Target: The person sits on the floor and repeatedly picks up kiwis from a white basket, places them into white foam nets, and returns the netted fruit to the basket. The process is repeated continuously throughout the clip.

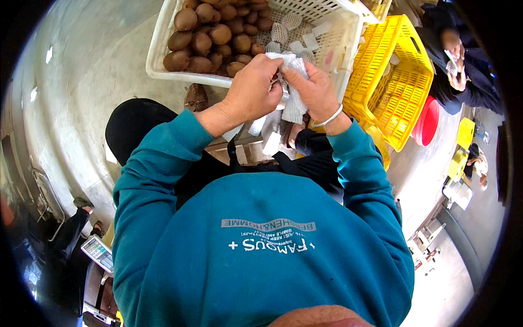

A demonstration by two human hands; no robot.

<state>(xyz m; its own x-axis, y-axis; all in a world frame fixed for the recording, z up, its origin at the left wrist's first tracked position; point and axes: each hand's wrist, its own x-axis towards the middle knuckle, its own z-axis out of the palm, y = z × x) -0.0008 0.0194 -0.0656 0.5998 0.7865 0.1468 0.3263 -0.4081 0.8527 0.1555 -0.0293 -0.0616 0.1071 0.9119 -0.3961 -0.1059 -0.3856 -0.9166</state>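
Both of my hands are together over the near edge of a white plastic crate (215, 79). My right hand (317, 91), with a pale bangle at its wrist, is closed around a bunch of white foam net sleeves (295, 107) that hangs down below the fingers. My left hand (255, 89) is closed, its fingertips at the upper edge of the same foam; whatever lies inside its fingers is hidden. Brown kiwifruit (220, 34) fill the crate's left side. At its right side lie several net-wrapped fruits (279, 34) and small white pieces (310, 42).
Right of the crate stand stacked yellow plastic crates (400, 82) and a red bucket (427, 121). Another person's hands (458, 73) hold a netted item at the upper right. White scraps (271, 143) lie below my hands. A scale (98, 253) is at lower left.
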